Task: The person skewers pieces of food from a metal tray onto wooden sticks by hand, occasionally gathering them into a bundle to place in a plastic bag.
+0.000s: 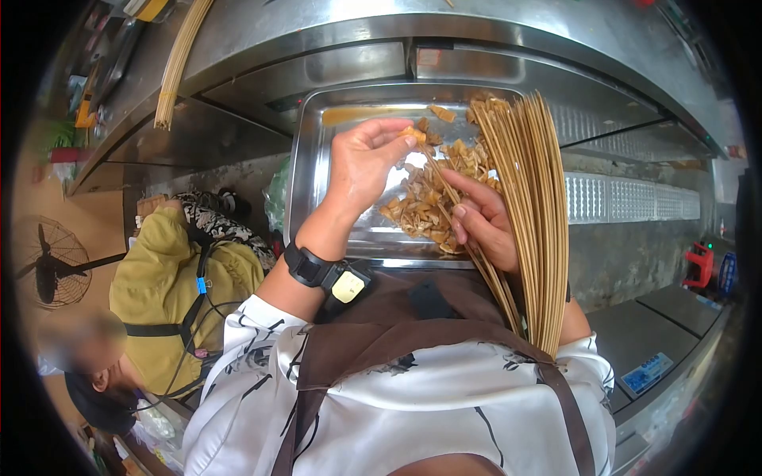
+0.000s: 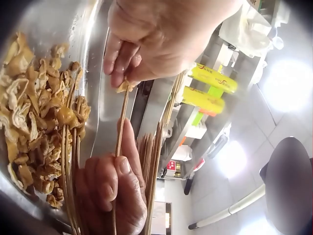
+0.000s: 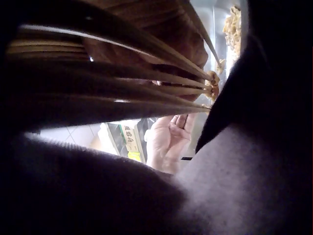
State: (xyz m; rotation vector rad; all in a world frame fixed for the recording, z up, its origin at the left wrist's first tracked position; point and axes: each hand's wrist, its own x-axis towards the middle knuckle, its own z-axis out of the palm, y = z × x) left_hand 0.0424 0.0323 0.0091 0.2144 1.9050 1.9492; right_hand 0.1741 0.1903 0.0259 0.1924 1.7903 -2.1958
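Note:
My left hand pinches a small folded piece of brown food between thumb and fingers, over the steel tray. In the left wrist view, the tip of a thin wooden skewer meets that piece. My right hand grips this skewer between thumb and forefinger. Other skewers, with food on their tips, run beside its curled fingers. A thick bundle of skewers lies along the right forearm. Loose brown food pieces are heaped in the tray. Skewers and dark cloth block much of the right wrist view.
Behind the tray runs a steel counter, with more skewers hanging over its left edge. A person in a yellow-green top bends at the left, near a black fan. A red stool-like object stands far right.

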